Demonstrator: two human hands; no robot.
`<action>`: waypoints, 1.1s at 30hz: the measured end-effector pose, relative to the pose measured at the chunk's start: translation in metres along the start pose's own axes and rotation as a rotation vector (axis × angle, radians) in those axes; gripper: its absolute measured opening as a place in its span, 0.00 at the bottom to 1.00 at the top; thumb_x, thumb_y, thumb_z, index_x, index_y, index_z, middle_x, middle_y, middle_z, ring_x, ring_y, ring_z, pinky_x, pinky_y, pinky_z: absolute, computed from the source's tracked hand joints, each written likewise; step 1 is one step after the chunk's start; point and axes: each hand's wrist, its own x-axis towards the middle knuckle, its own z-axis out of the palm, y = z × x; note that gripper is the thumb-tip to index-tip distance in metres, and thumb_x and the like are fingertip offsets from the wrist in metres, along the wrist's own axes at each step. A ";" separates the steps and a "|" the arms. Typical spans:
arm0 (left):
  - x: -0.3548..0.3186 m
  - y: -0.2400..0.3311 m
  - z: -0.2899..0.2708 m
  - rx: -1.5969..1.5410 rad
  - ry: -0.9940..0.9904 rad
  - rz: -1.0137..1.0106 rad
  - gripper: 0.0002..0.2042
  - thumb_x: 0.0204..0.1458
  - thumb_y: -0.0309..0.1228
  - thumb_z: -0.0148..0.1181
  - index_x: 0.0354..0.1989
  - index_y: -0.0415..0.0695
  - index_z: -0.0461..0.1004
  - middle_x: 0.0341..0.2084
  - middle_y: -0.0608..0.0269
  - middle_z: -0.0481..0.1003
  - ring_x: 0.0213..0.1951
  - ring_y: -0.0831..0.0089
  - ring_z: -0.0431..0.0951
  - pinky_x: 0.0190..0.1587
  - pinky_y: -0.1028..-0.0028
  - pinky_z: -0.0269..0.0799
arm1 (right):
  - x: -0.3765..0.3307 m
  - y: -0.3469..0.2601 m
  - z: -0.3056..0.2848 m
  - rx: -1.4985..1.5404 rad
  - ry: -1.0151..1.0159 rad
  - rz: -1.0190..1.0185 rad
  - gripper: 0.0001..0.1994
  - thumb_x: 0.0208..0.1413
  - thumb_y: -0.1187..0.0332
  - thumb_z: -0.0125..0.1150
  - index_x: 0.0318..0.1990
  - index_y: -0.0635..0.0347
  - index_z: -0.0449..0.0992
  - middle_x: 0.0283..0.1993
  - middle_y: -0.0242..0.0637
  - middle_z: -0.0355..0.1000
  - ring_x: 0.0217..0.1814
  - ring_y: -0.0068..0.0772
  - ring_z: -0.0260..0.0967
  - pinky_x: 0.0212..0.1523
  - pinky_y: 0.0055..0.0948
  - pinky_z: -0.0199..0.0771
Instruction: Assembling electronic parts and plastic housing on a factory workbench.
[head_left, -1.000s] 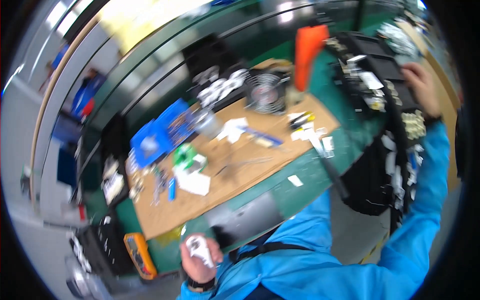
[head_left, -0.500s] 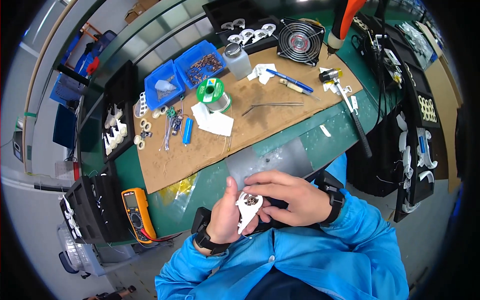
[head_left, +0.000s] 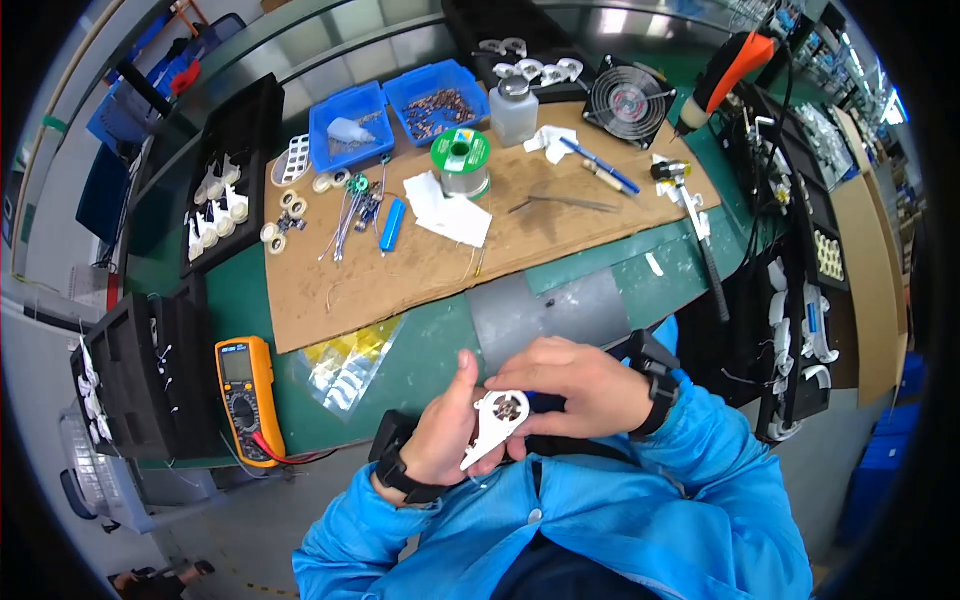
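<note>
Head view: both hands meet just off the worktop's [head_left: 440, 350] near edge, over the blue jacket. The left hand [head_left: 445, 430] has its fingers clamped on a white part [head_left: 497, 420] — thumb up. The right hand [head_left: 575, 385] curls its fingers over the part's top. A multimeter [head_left: 245, 395] lies at the near left corner — a solder spool [head_left: 460, 160] sits toward the far edge.
</note>
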 end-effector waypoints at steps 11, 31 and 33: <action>0.014 0.005 0.021 0.338 0.115 0.008 0.31 0.72 0.55 0.36 0.41 0.39 0.76 0.21 0.64 0.76 0.17 0.80 0.70 0.17 0.79 0.59 | -0.026 0.012 -0.004 -0.045 0.027 0.030 0.24 0.49 0.69 0.74 0.55 0.60 0.76 0.52 0.38 0.73 0.53 0.45 0.71 0.58 0.40 0.71; 0.033 0.054 0.000 1.005 0.898 0.645 0.09 0.56 0.19 0.64 0.43 0.31 0.75 0.38 0.55 0.75 0.32 0.77 0.76 0.34 0.78 0.74 | -0.007 0.081 -0.050 -0.262 0.342 0.216 0.27 0.41 0.69 0.77 0.53 0.59 0.77 0.52 0.41 0.72 0.56 0.49 0.69 0.57 0.41 0.68; 0.050 0.071 0.008 1.113 0.853 0.699 0.09 0.56 0.19 0.64 0.43 0.30 0.75 0.38 0.55 0.75 0.32 0.76 0.77 0.35 0.77 0.74 | -0.004 0.081 -0.051 -0.255 0.334 0.198 0.27 0.42 0.68 0.77 0.53 0.59 0.77 0.53 0.41 0.72 0.56 0.49 0.69 0.58 0.41 0.68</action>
